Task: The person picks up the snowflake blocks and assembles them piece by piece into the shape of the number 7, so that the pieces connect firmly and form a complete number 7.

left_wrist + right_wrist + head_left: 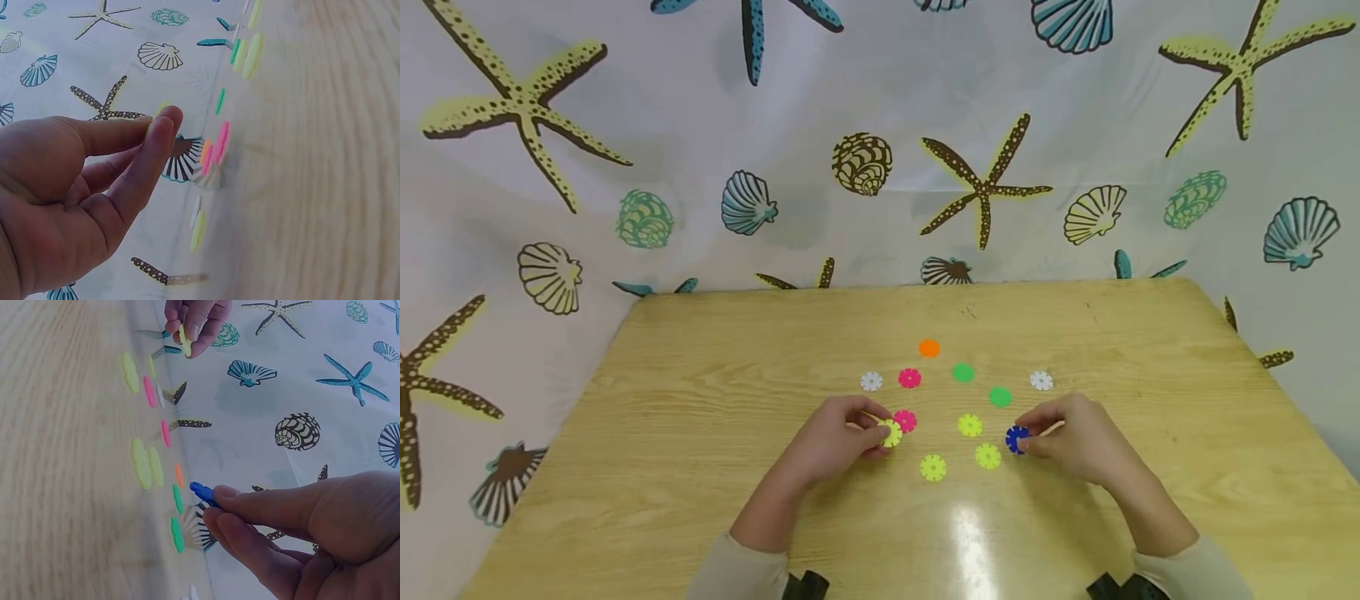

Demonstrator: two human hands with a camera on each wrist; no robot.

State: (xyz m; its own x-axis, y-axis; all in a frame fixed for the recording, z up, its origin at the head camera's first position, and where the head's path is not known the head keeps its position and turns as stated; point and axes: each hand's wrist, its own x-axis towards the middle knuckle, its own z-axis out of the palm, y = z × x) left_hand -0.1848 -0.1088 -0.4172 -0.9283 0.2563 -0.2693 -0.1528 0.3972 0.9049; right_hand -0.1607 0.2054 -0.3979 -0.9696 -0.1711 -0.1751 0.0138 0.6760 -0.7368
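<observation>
Yellow notched plastic disc [185,341] being pinched by left hand [846,439], blue notched plastic disc [1015,438] by right hand [1070,437], above wooden surface [685,450]; edges being gripped, presumably so notches are being left exposed.

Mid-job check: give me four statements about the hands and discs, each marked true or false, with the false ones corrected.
1. The right hand pinches the blue disc. True.
2. The left hand pinches a white disc. False: it pinches a yellow disc.
3. The orange disc lies farther back on the table than the pink discs. True.
4. Three green discs lie there. False: two green discs do.
</observation>
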